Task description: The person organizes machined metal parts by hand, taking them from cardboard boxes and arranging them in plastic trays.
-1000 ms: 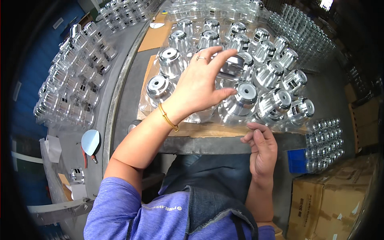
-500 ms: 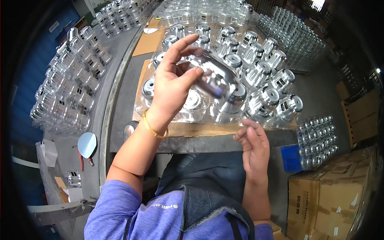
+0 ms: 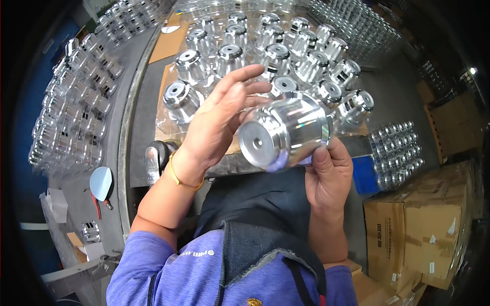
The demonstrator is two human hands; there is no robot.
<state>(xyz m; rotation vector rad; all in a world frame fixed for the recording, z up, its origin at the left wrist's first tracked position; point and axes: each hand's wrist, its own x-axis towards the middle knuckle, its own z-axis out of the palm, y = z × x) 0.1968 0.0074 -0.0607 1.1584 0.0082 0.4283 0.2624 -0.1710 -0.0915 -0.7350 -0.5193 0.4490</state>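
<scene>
A shiny chrome cup-shaped housing (image 3: 305, 125) is held tilted in front of me, its closed end with a small centre hole facing left and toward me. My right hand (image 3: 329, 176) grips it by the wider rim, thumb on the near side and fingers partly hidden behind. To its left, my left hand (image 3: 217, 120) has its fingers stretched and apart, close beside the housing; whether a fingertip touches it is hard to see. Beyond both hands, several like housings (image 3: 232, 58) stand closed end up in a clear plastic tray (image 3: 166, 120).
Stacked trays of chrome housings (image 3: 76, 112) stand on the bench at left. Nearby lie a light-blue rounded disc (image 3: 101, 182) and a red-handled tool (image 3: 97, 206). A dark and silver object (image 3: 155, 159) sits by my left forearm. At right are a blue bin (image 3: 363, 176) and cardboard boxes (image 3: 385, 245).
The housing has come down and toward me, turning its closed end to face me. My right hand has taken hold of its rim, while my left hand's fingers have loosened from it.
</scene>
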